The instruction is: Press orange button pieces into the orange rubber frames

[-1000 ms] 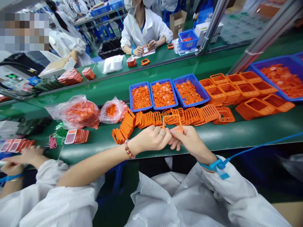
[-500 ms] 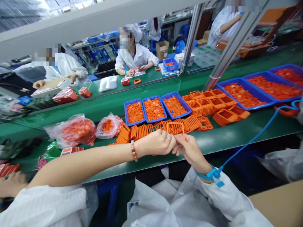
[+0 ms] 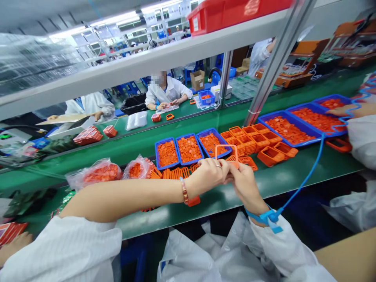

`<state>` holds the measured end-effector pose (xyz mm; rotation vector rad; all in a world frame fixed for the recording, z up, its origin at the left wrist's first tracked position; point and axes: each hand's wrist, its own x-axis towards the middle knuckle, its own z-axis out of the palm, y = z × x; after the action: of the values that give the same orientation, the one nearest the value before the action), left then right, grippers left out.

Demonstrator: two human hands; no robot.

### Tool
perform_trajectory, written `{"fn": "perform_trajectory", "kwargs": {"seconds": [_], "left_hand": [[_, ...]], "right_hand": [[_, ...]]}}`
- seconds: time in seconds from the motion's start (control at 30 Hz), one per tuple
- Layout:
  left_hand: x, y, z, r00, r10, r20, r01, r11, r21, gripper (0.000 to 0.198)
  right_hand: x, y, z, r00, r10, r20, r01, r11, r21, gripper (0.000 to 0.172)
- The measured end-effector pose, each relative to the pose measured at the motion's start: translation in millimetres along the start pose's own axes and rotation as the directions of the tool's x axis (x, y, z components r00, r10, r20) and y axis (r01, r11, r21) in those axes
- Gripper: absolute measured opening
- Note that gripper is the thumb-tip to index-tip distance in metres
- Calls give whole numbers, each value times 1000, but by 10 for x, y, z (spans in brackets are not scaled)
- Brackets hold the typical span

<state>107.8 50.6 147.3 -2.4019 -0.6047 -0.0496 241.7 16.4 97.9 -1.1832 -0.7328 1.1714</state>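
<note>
Our L hand (image 3: 207, 174) & R hand (image 3: 245, 184) together, pinching orange frame (image 3: 226, 146) just above them; blue trays (image 3: 188, 136) behind frame hold orange pcs (image 3: 189, 149).

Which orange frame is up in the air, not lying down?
The orange frame held between the left hand and right hand. It stands upright above the green workbench, while the other orange frames rest on it.

Beyond the bare left forearm (image 3: 126, 199) with its beaded bracelet, a row of orange plastic frames (image 3: 173, 173) is mostly hidden. Fingers (image 3: 225, 166) cover the lower edge of a held orange rectangular frame (image 3: 226, 147). Far left of the forearm, a co-worker's hand (image 3: 13, 246) is cut off by the view's edge.
</note>
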Motion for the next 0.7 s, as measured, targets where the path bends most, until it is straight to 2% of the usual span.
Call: {"fn": "perform_trajectory", "kwargs": {"seconds": [0.13, 0.27, 0.37, 0.5, 0.57, 0.6, 0.63, 0.7], "left_hand": [[213, -42, -184, 990, 28, 138, -26, 1000, -16, 31], [450, -104, -331, 943, 73, 325, 28, 955, -296, 23], [615, -159, -369, 912, 106, 397, 69, 913, -403, 16], [802, -249, -408, 905, 150, 399, 41, 901, -431, 21], [937, -389, -480, 922, 127, 365, 35, 913, -406, 23], [1032, -507, -535, 933, 95, 346, 45, 925, -377, 22], [1151, -662, -600, 959, 2, 283, 91, 945, -315, 24], [1455, -1081, -754, 964, -151, 219, 204, 948, -244, 22]], "right_hand": [[90, -165, -121, 995, 24, 95, -21, 999, -31, 38], [122, -246, -256, 993, 12, 117, -4, 998, -63, 40], [129, -240, -331, 997, -41, 68, 46, 996, -73, 35], [144, -239, -438, 997, -66, -40, 66, 998, -1, 40], [152, -244, -516, 992, -60, -111, 66, 997, 50, 43], [154, -242, -560, 987, -61, -148, 72, 995, 74, 45], [156, -232, -607, 981, -62, -184, 80, 992, 94, 46], [157, -193, -699, 969, -62, -240, 94, 988, 124, 49]]}}
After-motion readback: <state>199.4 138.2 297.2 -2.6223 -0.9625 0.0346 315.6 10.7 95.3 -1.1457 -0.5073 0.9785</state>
